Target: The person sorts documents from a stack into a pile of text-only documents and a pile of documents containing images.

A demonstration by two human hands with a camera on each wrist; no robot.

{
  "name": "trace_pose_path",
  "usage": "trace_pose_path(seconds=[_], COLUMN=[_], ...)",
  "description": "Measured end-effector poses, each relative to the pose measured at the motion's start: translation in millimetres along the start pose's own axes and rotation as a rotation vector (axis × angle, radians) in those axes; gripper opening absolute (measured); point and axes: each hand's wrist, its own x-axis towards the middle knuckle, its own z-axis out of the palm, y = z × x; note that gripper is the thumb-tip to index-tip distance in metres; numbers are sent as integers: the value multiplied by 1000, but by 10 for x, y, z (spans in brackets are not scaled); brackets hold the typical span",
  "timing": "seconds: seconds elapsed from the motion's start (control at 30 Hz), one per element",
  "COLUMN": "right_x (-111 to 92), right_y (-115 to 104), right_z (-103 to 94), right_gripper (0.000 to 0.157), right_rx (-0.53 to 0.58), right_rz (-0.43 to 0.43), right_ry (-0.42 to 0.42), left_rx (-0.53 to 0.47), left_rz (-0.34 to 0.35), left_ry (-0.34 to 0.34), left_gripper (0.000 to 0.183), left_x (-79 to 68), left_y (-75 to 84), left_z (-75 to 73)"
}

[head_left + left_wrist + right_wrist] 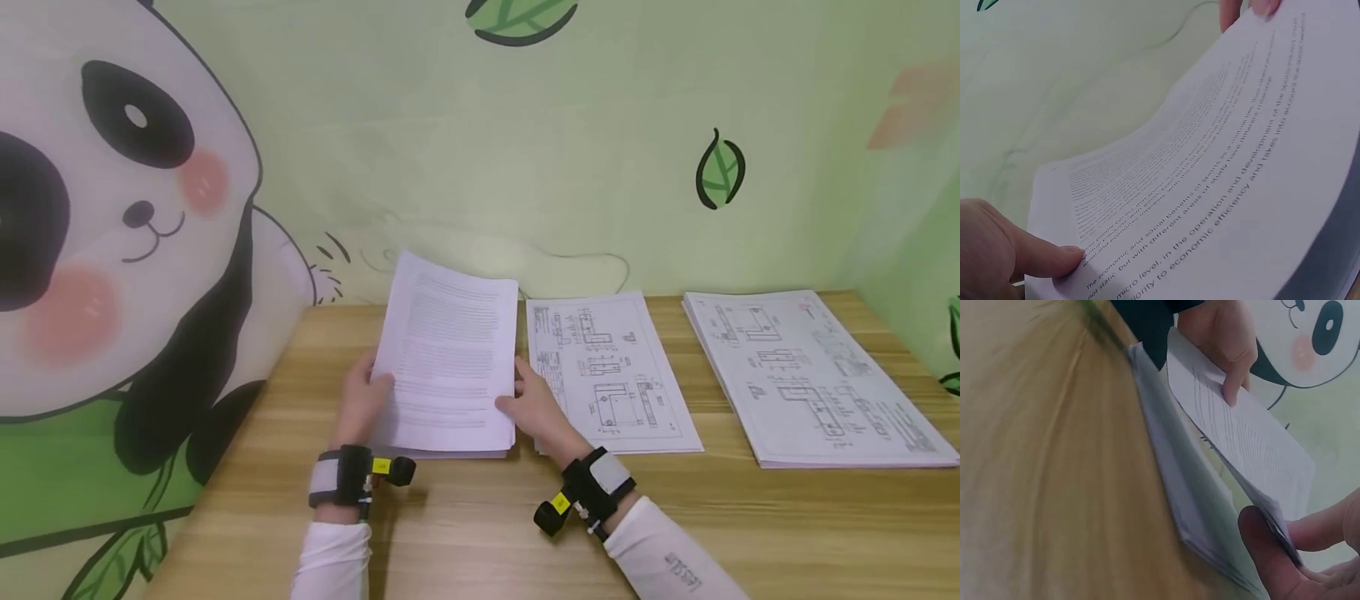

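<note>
A sheaf of printed text pages [450, 350] is raised between both hands and bows slightly. My left hand [360, 402] pinches its left edge, thumb on top, as the left wrist view also shows. On the opposite edge my right hand [542, 410] grips the sheaf between thumb and fingers. Below the raised pages, a further stack of paper [1175, 487] lies on the table, apart from the sheaf in the right wrist view. From the head, only a thin strip of that lower stack is visible. Its top face is mostly hidden.
Beside the right hand lies a stack of technical drawings [652, 417]. A thicker stack of drawings [817, 383] lies farther right. The wooden table [465, 533] meets a green wall [600, 167] with a painted panda at the left.
</note>
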Motion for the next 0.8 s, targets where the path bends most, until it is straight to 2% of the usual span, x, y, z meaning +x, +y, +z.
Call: trace_pose_path(seconds=[0.13,0.33,0.63,0.8], right_x=[-4,-24,-23,-20], right_y=[67,114,96,76], right_z=[17,33,30,-5], right_gripper=[69,51,50,46], right_rx=[-123,-97,-105,-148], right_rz=[-42,-91,-30,-3], right_ry=[-23,-73,-61,-65], left_rx=[30,56,51,38], left_rz=[-36,-60,-129,-136], left_ry=[-14,-26,9,57], left_gripper=[49,50,52,48], left_x=[25,63,87,103], left_y=[-91,-197,-261,-282], left_z=[-60,-95,-68,-43])
